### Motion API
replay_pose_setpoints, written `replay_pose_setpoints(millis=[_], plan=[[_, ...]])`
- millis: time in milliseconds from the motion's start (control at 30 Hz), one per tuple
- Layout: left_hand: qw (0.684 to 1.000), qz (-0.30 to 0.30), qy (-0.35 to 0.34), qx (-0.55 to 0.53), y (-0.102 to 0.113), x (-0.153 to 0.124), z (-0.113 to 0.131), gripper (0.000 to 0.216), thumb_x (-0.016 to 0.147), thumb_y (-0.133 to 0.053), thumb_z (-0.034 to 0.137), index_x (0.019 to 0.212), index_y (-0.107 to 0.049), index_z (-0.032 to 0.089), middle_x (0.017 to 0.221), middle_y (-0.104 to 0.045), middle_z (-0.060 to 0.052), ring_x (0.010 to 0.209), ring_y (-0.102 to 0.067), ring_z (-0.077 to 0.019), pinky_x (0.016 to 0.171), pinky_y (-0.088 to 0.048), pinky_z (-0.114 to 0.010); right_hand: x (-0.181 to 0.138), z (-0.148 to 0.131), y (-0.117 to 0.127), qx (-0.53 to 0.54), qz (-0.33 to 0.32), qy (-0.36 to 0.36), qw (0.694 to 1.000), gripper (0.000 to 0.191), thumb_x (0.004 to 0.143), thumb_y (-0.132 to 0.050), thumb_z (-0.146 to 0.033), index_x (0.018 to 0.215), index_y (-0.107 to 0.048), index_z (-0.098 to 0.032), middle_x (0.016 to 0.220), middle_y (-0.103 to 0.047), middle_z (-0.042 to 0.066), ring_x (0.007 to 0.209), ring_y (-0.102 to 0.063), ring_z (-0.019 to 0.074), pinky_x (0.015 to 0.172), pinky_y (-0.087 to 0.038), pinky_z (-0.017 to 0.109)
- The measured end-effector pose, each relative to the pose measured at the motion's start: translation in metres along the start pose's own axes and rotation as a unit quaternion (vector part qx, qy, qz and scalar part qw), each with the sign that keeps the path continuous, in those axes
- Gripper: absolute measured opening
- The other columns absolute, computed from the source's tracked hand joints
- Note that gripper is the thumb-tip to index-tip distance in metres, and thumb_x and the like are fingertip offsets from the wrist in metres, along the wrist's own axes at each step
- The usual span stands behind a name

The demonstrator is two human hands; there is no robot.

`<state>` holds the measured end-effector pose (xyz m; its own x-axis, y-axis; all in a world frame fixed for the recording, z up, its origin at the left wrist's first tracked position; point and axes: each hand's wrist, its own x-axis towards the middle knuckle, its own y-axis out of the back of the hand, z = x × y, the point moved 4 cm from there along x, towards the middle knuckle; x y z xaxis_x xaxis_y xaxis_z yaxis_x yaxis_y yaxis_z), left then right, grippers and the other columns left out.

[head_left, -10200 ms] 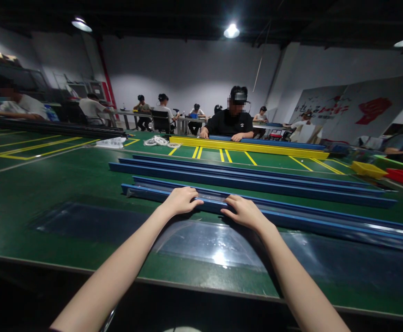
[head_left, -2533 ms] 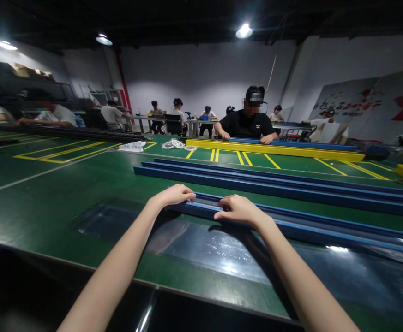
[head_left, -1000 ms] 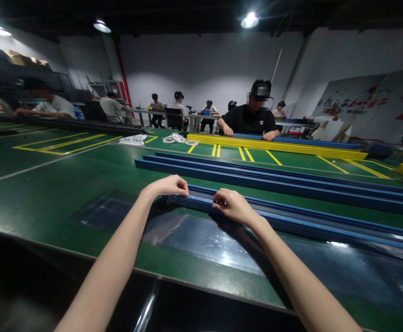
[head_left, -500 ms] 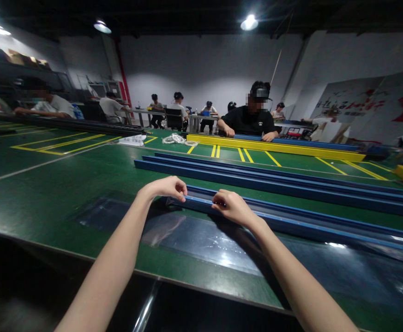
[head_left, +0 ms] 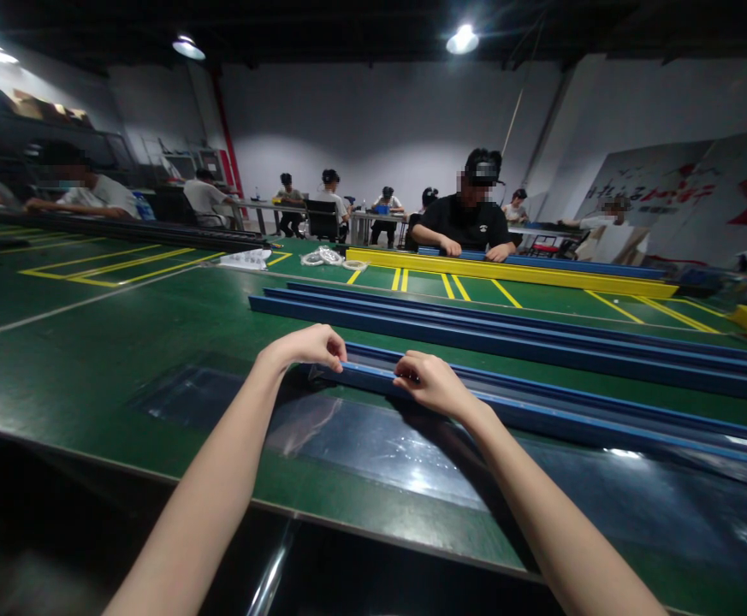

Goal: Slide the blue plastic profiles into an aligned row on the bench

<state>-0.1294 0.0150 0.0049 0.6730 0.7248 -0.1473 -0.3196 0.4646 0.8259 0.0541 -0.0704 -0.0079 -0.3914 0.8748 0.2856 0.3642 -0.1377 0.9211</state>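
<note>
A long blue channel rail (head_left: 540, 417) lies across the green table, running from the middle to the right edge of view. Near its left end, my left hand (head_left: 314, 348) bends down with thumb and fingers pinched at the rail's near lip. A short way to the right, my right hand (head_left: 429, 381) curls its fingers closed on the same lip. Anything thin between the fingertips is too small to make out. In front of the rail a clear plastic film (head_left: 386, 449) lies flat and shiny, partly beneath my forearms.
Behind it lie more blue rails (head_left: 476, 329). Farther back are a yellow rail (head_left: 507, 272), a coil of white cable (head_left: 322, 256) and papers (head_left: 245, 259). A co-worker (head_left: 469, 214) in black works across the table. The table's near edge (head_left: 373, 535) runs below my forearms.
My hands stay almost exactly where they were on the rail. Across the table, the co-worker's hand on the left side of the view has shifted right along the rail there.
</note>
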Motion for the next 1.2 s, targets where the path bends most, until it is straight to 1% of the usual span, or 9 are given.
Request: replay_pose_setpoints(millis=[400,567,767,933,1133,1200], plan=[[1.0,-0.016,0.005,-0.005,-0.003,0.002,-0.002,0.021,0.053,-0.06,0.026,0.069,-0.063,0.014,0.06,-0.059,0.001,0.058,-0.049,-0.0109,0.052,-0.034,-0.019,0.0,-0.001,0.0,0.008,-0.005,-0.007,1.0,0.012,0.077,-0.05,-0.025,0.081,-0.058,-0.017,0.079,-0.057,0.003,0.07,-0.05,0.0106,0.061,-0.034,0.021],[1.0,-0.026,0.011,-0.009,-0.005,0.003,-0.002,0.019,0.051,-0.058,0.027,0.065,-0.058,0.014,0.059,-0.054,0.002,0.057,-0.045,-0.0108,0.053,-0.032,-0.02,-0.001,-0.001,0.0,0.007,0.003,0.002,1.0,0.01,0.076,-0.05,-0.024,0.08,-0.057,-0.017,0.078,-0.056,0.002,0.069,-0.049,0.0103,0.061,-0.033,0.021],[0.999,-0.039,0.0,-0.01,-0.007,0.003,-0.002,0.019,0.053,-0.056,0.029,0.065,-0.054,0.014,0.058,-0.049,0.003,0.056,-0.041,-0.0101,0.053,-0.03,-0.021,-0.001,-0.001,0.0,0.006,0.007,0.003,1.0,0.01,0.076,-0.05,-0.024,0.079,-0.056,-0.017,0.078,-0.056,0.002,0.069,-0.048,0.0105,0.06,-0.033,0.021],[0.998,-0.05,-0.006,-0.027,-0.007,0.002,-0.004,0.022,0.055,-0.057,0.031,0.068,-0.055,0.014,0.062,-0.05,0.002,0.058,-0.042,-0.0102,0.054,-0.03,-0.021,-0.001,0.0,-0.001,0.022,0.01,-0.001,1.0,0.011,0.076,-0.05,-0.025,0.078,-0.057,-0.017,0.078,-0.056,0.003,0.068,-0.048,0.0105,0.06,-0.034,0.021],[0.998,-0.056,0.001,-0.025,-0.005,-0.001,-0.007,0.029,0.057,-0.06,0.037,0.073,-0.058,0.013,0.067,-0.054,0.001,0.062,-0.044,-0.0109,0.055,-0.032,-0.02,0.002,0.008,-0.005,0.078,0.005,-0.021,0.997,0.016,0.074,-0.051,-0.03,0.078,-0.058,-0.016,0.074,-0.058,0.002,0.067,-0.049,0.0111,0.06,-0.035,0.022],[0.998,-0.052,-0.003,-0.024,-0.005,0.0,-0.006,0.031,0.06,-0.058,0.04,0.076,-0.06,0.013,0.071,-0.057,0.0,0.065,-0.047,-0.0118,0.058,-0.034,-0.02,0.003,0.01,-0.006,0.089,0.001,-0.026,0.996,0.017,0.074,-0.051,-0.032,0.078,-0.059,-0.017,0.074,-0.058,0.002,0.067,-0.05,0.0113,0.06,-0.036,0.022]])
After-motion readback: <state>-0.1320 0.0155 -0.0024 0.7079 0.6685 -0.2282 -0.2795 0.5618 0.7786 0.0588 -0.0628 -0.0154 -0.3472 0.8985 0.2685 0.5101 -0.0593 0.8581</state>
